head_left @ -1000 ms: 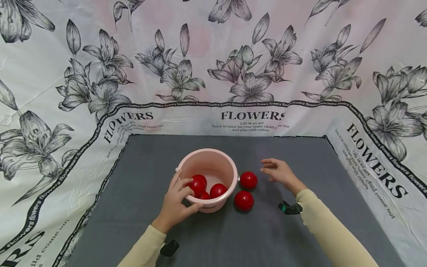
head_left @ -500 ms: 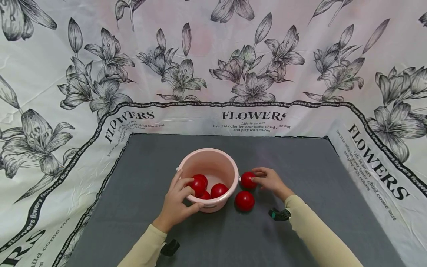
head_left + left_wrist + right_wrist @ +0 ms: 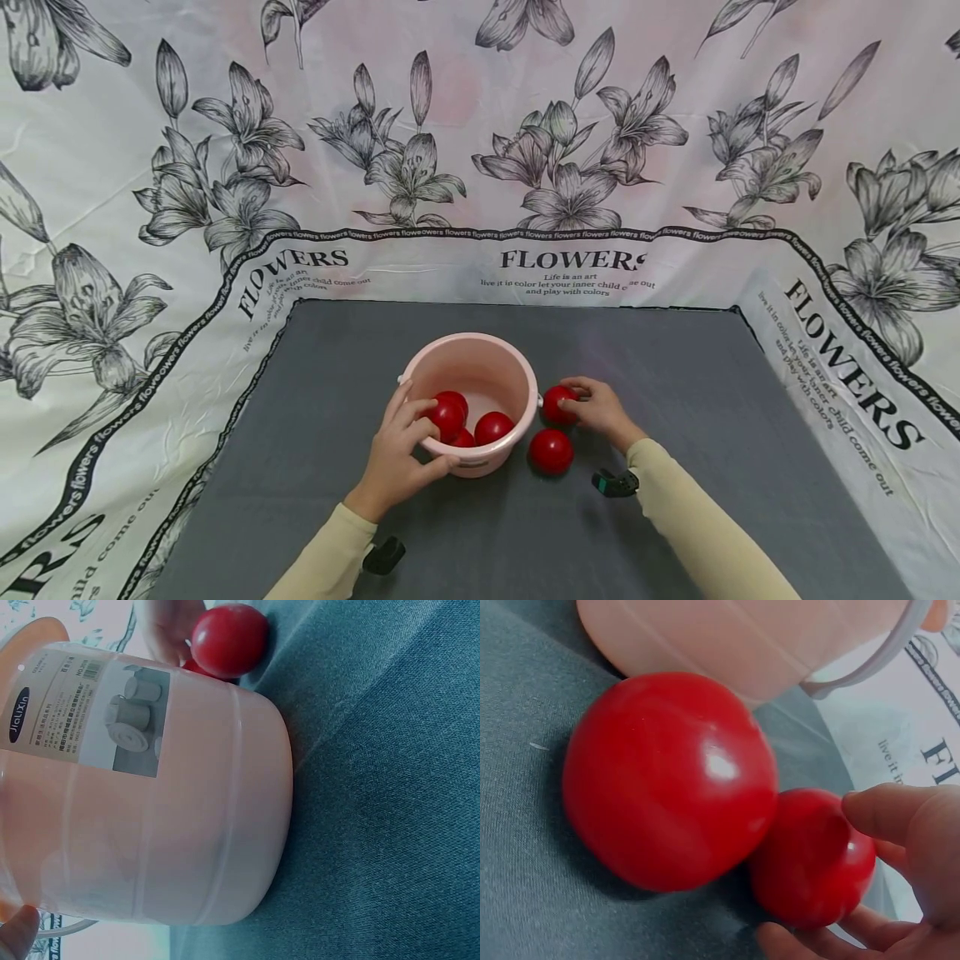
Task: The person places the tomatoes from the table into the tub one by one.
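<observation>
A pale pink bucket (image 3: 480, 373) stands on the dark table with several red tomatoes (image 3: 493, 427) inside. My left hand (image 3: 401, 450) holds its near left rim, fingers over the edge and thumb on the near side. Right of the bucket, my right hand (image 3: 596, 410) grips the farther tomato (image 3: 555, 405); the right wrist view shows the thumb on that tomato (image 3: 806, 859) and fingers round its other side. It is still on or close to the cloth. A nearer tomato (image 3: 551, 452) lies beside it, untouched.
Dark grey cloth (image 3: 330, 367) covers the table. White flower-printed sheeting (image 3: 420, 267) rises behind and along both sides. In the right wrist view the bucket's pale handle (image 3: 877, 664) hangs at its side. Each wrist wears a black strap (image 3: 615, 483).
My right hand has moved left from beside the farther tomato and taken hold of it. My left hand and the bucket have stayed in place.
</observation>
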